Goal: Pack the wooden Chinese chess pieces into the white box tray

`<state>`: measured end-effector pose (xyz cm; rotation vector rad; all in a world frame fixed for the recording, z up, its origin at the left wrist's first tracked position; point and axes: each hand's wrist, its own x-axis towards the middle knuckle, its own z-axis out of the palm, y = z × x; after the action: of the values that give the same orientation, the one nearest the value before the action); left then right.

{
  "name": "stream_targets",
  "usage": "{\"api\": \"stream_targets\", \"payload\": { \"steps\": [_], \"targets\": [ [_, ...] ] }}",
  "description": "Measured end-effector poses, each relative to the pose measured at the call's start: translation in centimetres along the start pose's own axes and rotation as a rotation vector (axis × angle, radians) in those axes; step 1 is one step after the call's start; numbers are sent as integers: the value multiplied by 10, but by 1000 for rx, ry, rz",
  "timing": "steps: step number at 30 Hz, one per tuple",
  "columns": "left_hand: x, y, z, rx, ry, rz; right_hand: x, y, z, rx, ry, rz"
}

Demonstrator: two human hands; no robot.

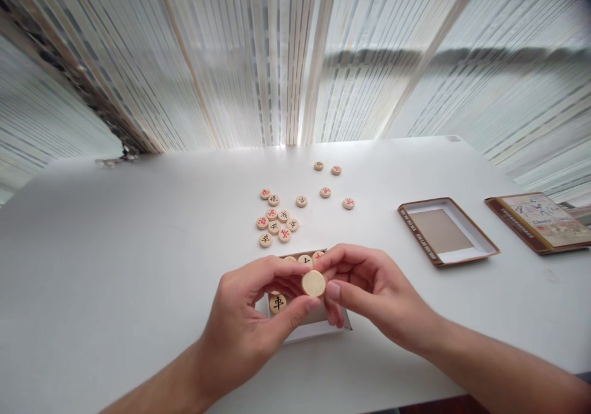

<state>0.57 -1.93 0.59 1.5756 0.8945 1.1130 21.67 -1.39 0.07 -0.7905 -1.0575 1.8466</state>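
A round wooden piece, its visible face blank, is held above a shallow box near the table's front. My left hand grips it from the left, between thumb and forefinger. From the right, the fingers of my right hand close on the same piece. Inside the box, a piece with a black character lies at the left, and several more line the far side. Both hands hide much of the box.
Several pieces with red or black characters lie scattered on the white table beyond the box. An open brown-edged tray and a printed box lid are at the right. Striped curtains hang behind.
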Motion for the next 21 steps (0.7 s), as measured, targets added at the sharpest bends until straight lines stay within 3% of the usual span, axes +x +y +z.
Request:
{"api": "stream_targets", "payload": {
  "steps": [4, 14, 21],
  "targets": [
    [-1, 1, 0, -26, -7, -77, -5, 2, 3, -192, 88, -175],
    [5, 5, -1, -329, -119, -311, 0, 7, 0, -845, 58, -775],
    [8, 13, -3, -369, -207, -313, 0, 6, 6, -946, 94, -865]
  ]
}}
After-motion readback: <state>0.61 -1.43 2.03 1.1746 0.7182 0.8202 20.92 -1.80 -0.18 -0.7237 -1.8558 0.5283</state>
